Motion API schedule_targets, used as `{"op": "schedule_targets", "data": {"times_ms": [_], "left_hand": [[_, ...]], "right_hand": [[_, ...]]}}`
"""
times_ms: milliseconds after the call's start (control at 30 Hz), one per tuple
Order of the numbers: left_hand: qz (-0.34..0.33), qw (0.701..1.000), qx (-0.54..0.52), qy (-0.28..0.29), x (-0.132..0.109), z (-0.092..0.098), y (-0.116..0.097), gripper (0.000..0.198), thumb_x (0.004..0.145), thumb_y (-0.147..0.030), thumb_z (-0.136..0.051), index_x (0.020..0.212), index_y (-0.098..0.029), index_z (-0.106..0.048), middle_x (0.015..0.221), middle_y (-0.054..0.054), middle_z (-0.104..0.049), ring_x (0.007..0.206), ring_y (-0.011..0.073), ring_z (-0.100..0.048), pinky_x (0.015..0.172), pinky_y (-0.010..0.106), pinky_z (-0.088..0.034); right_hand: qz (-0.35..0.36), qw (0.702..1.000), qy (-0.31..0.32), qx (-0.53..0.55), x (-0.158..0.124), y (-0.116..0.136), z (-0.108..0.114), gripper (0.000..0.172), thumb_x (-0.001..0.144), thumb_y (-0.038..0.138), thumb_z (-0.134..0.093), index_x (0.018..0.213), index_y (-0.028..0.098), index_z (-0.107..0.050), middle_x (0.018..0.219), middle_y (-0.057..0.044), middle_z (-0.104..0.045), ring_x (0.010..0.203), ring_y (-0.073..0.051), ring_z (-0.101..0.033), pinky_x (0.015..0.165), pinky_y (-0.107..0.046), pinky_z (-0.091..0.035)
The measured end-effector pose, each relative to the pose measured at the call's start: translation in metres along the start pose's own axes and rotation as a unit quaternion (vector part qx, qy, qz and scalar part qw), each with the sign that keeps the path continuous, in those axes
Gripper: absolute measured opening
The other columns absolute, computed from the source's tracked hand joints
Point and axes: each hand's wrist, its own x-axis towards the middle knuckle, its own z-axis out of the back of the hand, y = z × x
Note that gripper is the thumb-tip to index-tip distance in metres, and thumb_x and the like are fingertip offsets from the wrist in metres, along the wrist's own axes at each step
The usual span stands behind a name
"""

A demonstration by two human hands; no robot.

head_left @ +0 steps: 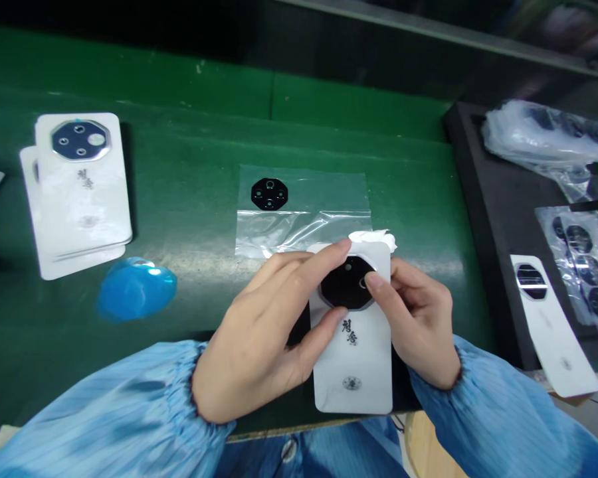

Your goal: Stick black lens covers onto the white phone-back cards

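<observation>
The head-worn camera looks forward and down, close over both hands (264, 332) (418, 325).

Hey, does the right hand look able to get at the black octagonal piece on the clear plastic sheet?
Probably yes. The right hand is on the white card, but the black octagonal piece lies uncovered on the clear plastic sheet just past the card, so nothing seems to block it.

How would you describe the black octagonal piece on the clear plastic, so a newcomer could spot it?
In the middle of the green workbench lies a clear plastic bag. Near its far left corner sits a small black octagonal piece. Unlike the pieces on white cards, it lies bare on the plastic.
</observation>
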Motion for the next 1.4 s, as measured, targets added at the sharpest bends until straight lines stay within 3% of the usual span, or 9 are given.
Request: {"op": "schedule_targets", "data": {"times_ms": [233,333,400,500,600,767,1133,1300,1400], "left_hand": [[-0.004,1.000,0.022,0.001,0.000,0.001,0.000,0.056,0.082,-0.016,-0.070,0.133,-0.011,-0.048,0.122,0.007,-0.065,0.114,0.0175,-0.055,0.104,0.024,-0.043],[0.063,0.996,-0.049,-0.028,0.000,-0.002,-0.001,0.061,0.079,-0.022,-0.072,0.134,-0.015,-0.047,0.141,0.012,-0.049,0.129,0.0254,-0.044,0.111,0.037,-0.039],[0.143,0.973,-0.174,-0.052,0.000,-0.004,-0.002,0.062,0.080,-0.024,-0.071,0.136,-0.017,-0.045,0.141,0.013,-0.045,0.125,0.0262,-0.048,0.103,0.039,-0.046],[0.250,0.910,-0.329,-0.024,0.003,-0.005,-0.004,0.027,0.087,-0.023,-0.062,0.114,-0.020,-0.058,0.099,0.004,-0.065,0.082,0.0132,-0.064,0.070,0.023,-0.057],[0.299,0.888,-0.348,-0.005,0.006,-0.002,-0.008,0.009,0.089,-0.023,-0.059,0.081,-0.019,-0.061,0.064,-0.004,-0.058,0.054,0.0059,-0.053,0.048,0.013,-0.046],[0.305,0.887,-0.346,0.021,0.004,0.000,-0.010,0.015,0.087,-0.024,-0.059,0.074,-0.018,-0.056,0.057,-0.006,-0.051,0.050,0.0046,-0.047,0.045,0.012,-0.040],[0.335,0.862,-0.374,0.075,0.002,-0.001,-0.009,0.017,0.089,-0.030,-0.057,0.079,-0.017,-0.058,0.067,-0.003,-0.056,0.055,0.0062,-0.051,0.046,0.013,-0.042],[0.276,0.892,-0.354,0.055,0.001,-0.002,-0.010,0.003,0.089,-0.021,-0.058,0.087,-0.019,-0.058,0.075,-0.004,-0.058,0.063,0.0052,-0.056,0.053,0.010,-0.048],[0.261,0.911,-0.315,0.039,-0.001,-0.004,-0.012,0.023,0.078,-0.020,-0.073,0.092,-0.021,-0.056,0.078,-0.006,-0.062,0.068,0.0070,-0.061,0.057,0.011,-0.052]], "right_hand": [[0.004,1.000,-0.007,0.001,0.002,-0.001,0.001,0.026,0.090,0.032,-0.059,0.068,0.019,-0.058,0.056,0.004,-0.049,0.048,-0.005,-0.037,0.041,-0.017,-0.030],[0.013,1.000,-0.021,-0.007,0.001,0.001,0.002,0.022,0.090,0.032,-0.060,0.072,0.020,-0.062,0.056,0.005,-0.050,0.047,-0.005,-0.038,0.041,-0.016,-0.030],[0.026,0.999,-0.030,-0.011,-0.001,0.002,0.002,0.019,0.091,0.031,-0.060,0.075,0.021,-0.064,0.056,0.004,-0.052,0.047,-0.005,-0.039,0.041,-0.016,-0.030],[0.036,0.999,-0.021,0.003,-0.004,0.000,0.002,0.016,0.091,0.031,-0.060,0.079,0.023,-0.067,0.057,0.004,-0.054,0.048,-0.006,-0.042,0.041,-0.016,-0.031],[0.032,0.998,0.002,0.047,-0.005,-0.004,0.001,0.013,0.090,0.029,-0.062,0.080,0.024,-0.068,0.056,0.005,-0.051,0.050,-0.007,-0.042,0.045,-0.018,-0.035],[0.016,0.992,0.068,0.102,-0.001,-0.005,0.000,0.008,0.091,0.029,-0.061,0.086,0.025,-0.067,0.068,0.004,-0.056,0.058,-0.008,-0.048,0.051,-0.019,-0.041],[0.070,0.996,0.052,0.014,0.002,0.005,-0.002,0.032,0.090,0.020,-0.058,0.061,0.018,-0.045,0.056,0.008,-0.039,0.050,-0.003,-0.036,0.044,-0.014,-0.031],[0.081,0.996,0.040,0.002,0.002,0.003,-0.003,0.031,0.091,0.021,-0.057,0.062,0.018,-0.045,0.056,0.008,-0.039,0.049,-0.003,-0.036,0.043,-0.015,-0.029],[0.093,0.994,0.043,-0.022,0.000,0.004,-0.003,0.031,0.092,0.021,-0.057,0.064,0.018,-0.045,0.056,0.008,-0.039,0.049,-0.004,-0.037,0.044,-0.017,-0.029]]}}
